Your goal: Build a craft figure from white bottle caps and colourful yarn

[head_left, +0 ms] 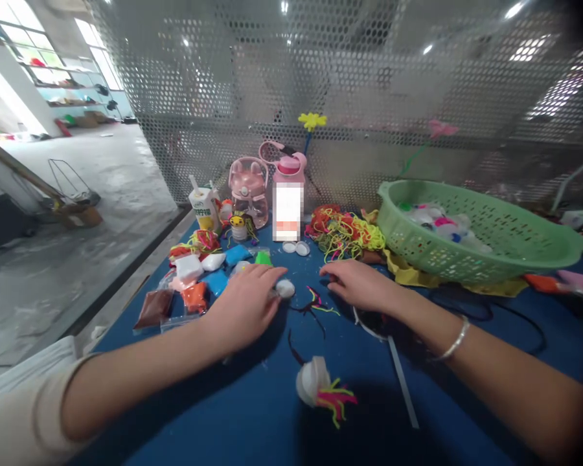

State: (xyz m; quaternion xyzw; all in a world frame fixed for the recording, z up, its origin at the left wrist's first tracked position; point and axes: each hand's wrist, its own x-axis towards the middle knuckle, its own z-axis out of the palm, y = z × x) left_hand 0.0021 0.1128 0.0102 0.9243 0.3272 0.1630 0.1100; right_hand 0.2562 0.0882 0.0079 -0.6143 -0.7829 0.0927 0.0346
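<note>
My left hand [245,294] reaches over the small clay packets, index finger stretched out and thumb apart from it. Right beside its fingertips is a white round cap [285,288]; I see no clear grip on it. My right hand [362,283] hovers palm down, fingers loosely bent and apart, with nothing visible in them. Between the hands lies a little bunch of dark, pink and yellow strings [313,304]. Closer to me rests a white rounded piece [313,382] with pink and yellow strands sticking out. A white strip [403,382] lies below my right forearm.
Bagged clay, such as an orange packet [194,296], spreads at left. Behind stand a drink carton [205,210], pink bottles [249,188] and a bee-faced figure [238,225]. Tangled yarn [344,233] and a green basket [486,249] of plastic pieces sit right, before a perforated metal panel [350,71].
</note>
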